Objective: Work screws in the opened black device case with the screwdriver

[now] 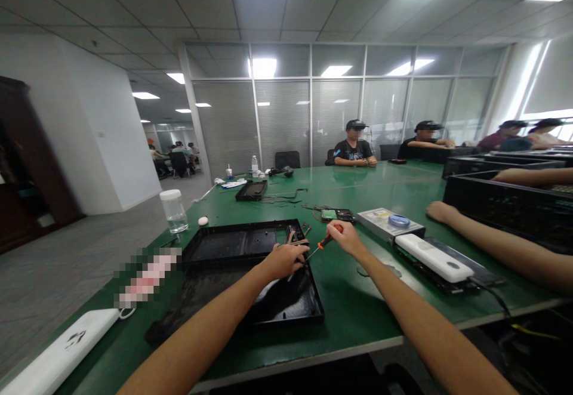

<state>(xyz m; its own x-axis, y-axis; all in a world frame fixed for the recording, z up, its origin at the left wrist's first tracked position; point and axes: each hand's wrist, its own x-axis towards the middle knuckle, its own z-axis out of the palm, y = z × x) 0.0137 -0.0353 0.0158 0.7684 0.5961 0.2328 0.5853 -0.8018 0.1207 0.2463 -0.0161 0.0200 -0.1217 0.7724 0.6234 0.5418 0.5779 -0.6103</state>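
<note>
My left hand (286, 259) is closed on a small part with coloured wires at the near edge of an open black device case (233, 243) on the green table (349, 305). My right hand (344, 237) grips an orange-handled screwdriver (326, 241), whose tip points down-left toward the left hand. A second black tray (286, 308) lies under my left wrist.
A clear plastic jar (174, 210) stands at the left. A white device (433, 256) and a grey drive (389, 223) lie to the right, near a co-worker's arm (492, 243). Black crates (505, 201) sit at far right. Other people sit at the far end.
</note>
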